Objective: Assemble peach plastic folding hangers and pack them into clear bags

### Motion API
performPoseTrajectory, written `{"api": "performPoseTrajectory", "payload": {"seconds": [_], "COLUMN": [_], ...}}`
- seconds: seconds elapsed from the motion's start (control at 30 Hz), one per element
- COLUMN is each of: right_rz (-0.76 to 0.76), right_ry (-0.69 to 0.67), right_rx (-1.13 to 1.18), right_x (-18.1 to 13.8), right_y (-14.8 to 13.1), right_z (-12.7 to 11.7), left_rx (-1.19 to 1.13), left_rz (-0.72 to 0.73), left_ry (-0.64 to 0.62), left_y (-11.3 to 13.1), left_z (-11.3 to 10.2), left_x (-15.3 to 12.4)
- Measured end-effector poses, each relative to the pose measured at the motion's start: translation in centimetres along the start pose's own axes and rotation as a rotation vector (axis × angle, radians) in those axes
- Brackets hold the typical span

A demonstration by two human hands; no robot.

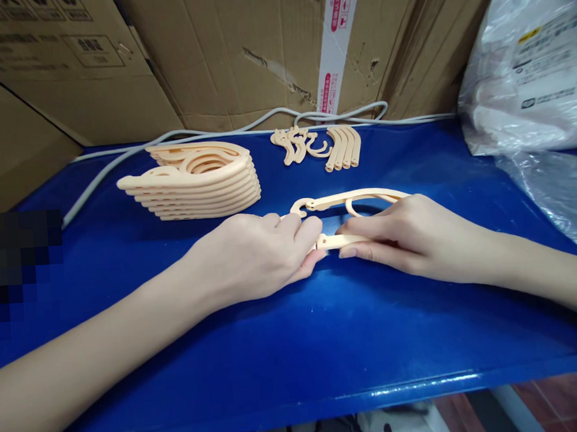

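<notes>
Head view, both hands [256, 254] [407, 235] gripping peach hanger [346, 199]

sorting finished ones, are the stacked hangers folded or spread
Folded: each hanger in the stack lies as a compact wedge, its arms tucked together.

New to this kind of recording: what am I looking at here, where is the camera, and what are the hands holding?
No machine here: a person works with bare hands, filmed by one camera on their head, looking down. On the blue table lie a stack of folded hangers, small hooks and curved strips. Cardboard boxes, a grey cable and a plastic bag sit behind. The left hand and right hand each have a closed grip on one peach hanger.
</notes>
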State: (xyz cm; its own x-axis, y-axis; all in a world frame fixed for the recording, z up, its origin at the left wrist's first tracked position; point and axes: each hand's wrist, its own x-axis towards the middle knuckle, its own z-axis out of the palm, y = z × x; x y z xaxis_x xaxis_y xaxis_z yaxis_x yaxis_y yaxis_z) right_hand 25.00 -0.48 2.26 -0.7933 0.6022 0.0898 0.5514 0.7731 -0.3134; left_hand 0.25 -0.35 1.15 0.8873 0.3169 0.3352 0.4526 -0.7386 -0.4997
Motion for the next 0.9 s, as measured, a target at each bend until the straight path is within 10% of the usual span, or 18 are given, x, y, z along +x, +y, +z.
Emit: {"api": "performPoseTrajectory", "payload": {"seconds": [0.9], "right_rz": [-0.115], "right_ry": [0.223], "right_rx": [-0.378], "right_x": [-0.1], "right_y": [-0.3], "right_z": [1.7], "left_rx": [-0.197], "left_rz": [-0.127], "left_ry": [0.031], "left_y": [0.1], "left_z": [0.3], "left_x": [-0.3]}}
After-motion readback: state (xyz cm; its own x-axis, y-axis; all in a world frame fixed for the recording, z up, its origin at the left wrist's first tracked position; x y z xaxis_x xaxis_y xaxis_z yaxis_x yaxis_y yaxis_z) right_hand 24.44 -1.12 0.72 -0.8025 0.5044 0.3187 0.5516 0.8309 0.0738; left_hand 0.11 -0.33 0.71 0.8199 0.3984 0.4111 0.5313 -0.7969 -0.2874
